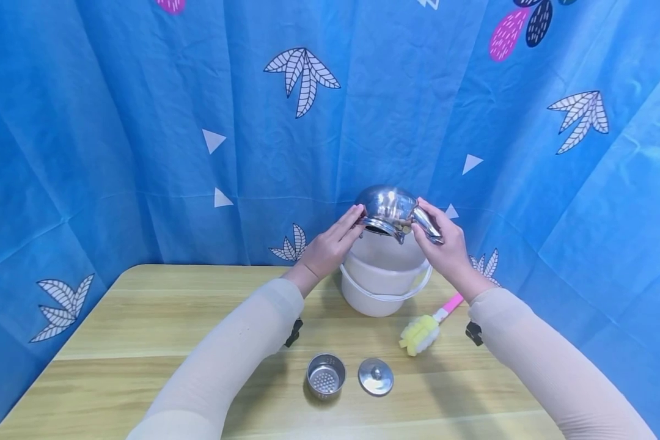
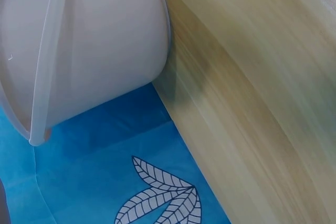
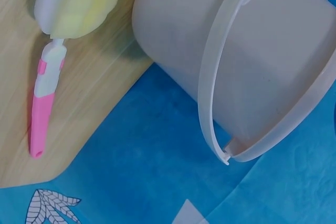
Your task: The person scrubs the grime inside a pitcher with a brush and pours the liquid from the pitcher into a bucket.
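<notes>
A shiny metal teapot (image 1: 387, 205) is tipped with its opening facing down above a white bucket (image 1: 371, 300). My right hand (image 1: 445, 241) grips the teapot's metal handle. On the other side, my left hand (image 1: 332, 244) holds the teapot near its rim, fingertips against the metal. Neither hand shows clearly in the wrist views, where the bucket (image 2: 105, 40) fills much of the picture. Nearer to me on the table are a perforated metal strainer cup (image 1: 326, 376) and a round metal lid (image 1: 376, 376) with a knob.
A sponge brush (image 1: 420, 334) with a pink and white handle (image 3: 43, 124) lies right of the bucket on the wooden table (image 1: 159, 330). Behind the table hangs a blue patterned curtain (image 1: 165, 122). The bucket's handle (image 3: 207, 77) hangs down its near side.
</notes>
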The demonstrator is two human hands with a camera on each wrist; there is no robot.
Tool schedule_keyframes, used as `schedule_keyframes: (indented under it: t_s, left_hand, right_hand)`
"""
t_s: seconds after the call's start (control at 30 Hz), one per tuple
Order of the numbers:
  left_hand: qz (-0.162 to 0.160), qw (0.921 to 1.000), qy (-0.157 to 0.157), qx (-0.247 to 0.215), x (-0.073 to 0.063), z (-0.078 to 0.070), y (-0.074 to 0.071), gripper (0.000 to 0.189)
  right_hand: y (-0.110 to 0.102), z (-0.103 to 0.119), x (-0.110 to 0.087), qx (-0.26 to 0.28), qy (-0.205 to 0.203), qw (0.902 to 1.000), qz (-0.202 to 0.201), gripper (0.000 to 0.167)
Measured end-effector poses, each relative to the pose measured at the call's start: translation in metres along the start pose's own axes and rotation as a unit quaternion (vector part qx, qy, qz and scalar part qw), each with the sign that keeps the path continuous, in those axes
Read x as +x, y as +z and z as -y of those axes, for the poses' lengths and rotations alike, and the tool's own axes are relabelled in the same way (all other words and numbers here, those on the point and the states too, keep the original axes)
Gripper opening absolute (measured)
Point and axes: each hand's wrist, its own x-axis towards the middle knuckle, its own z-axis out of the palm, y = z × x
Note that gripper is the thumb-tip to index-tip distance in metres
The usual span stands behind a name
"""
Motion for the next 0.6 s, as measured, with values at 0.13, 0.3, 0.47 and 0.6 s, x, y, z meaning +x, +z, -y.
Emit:
schedule_keyframes:
  t_s: [0.13,0.3,0.47,0.6]
  left_hand:
    - [-0.007,0.9999,0.002,-0.01,0.0014,-0.0002,0.0001,0.029]
    - [-0.016,0.9996,0.007,-0.02,0.0027,0.0005,0.0008,0.028]
    - [-0.017,0.9996,0.01,-0.022,0.0022,0.0002,0.0013,0.03]
    - [-0.01,0.9995,0.006,-0.03,0.0016,-0.0006,0.0005,0.031]
  right_hand:
    - [-0.0015,0.0008,0.0001,0.004,-0.007,1.0,-0.003,0.052]
    - [-0.0024,0.0012,-0.0004,-0.004,-0.013,0.9999,-0.004,0.053]
    - [-0.0019,0.0015,-0.002,-0.021,-0.02,0.9996,-0.006,0.054]
    - [-0.0017,0.0026,-0.002,-0.026,-0.03,0.9992,-0.008,0.054]
